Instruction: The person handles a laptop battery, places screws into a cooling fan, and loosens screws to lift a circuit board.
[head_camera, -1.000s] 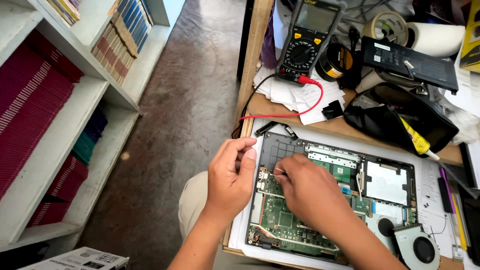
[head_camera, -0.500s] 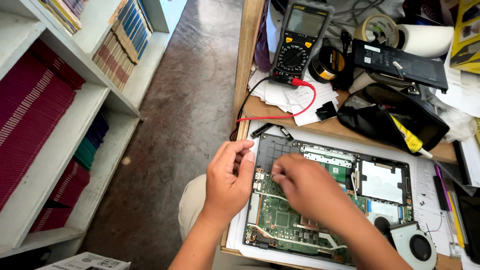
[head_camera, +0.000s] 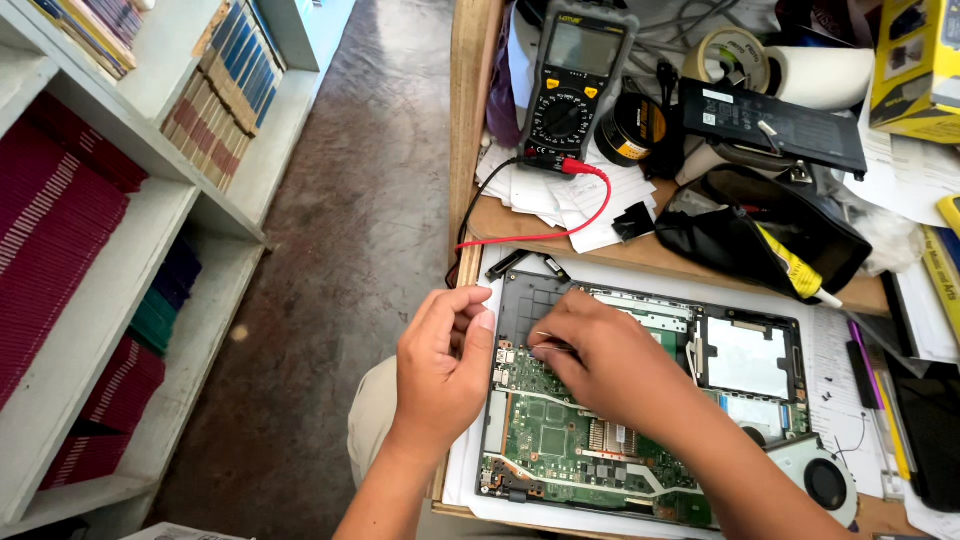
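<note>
On the desk | opened laptop (head_camera: 745, 345) holds green circuit board (head_camera: 560, 440) | left hand (head_camera: 440, 365) loosely curled, empty | right hand (head_camera: 610, 360) pinches thin tool (head_camera: 548, 336)

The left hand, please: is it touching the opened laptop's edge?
Touching. The head view shows the left hand resting against the opened laptop at its left edge, no gap visible.

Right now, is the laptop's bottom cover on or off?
Off. The laptop lies with its green circuit board bare, a fan sits loose beside it, and the right hand rests on the board.
</note>
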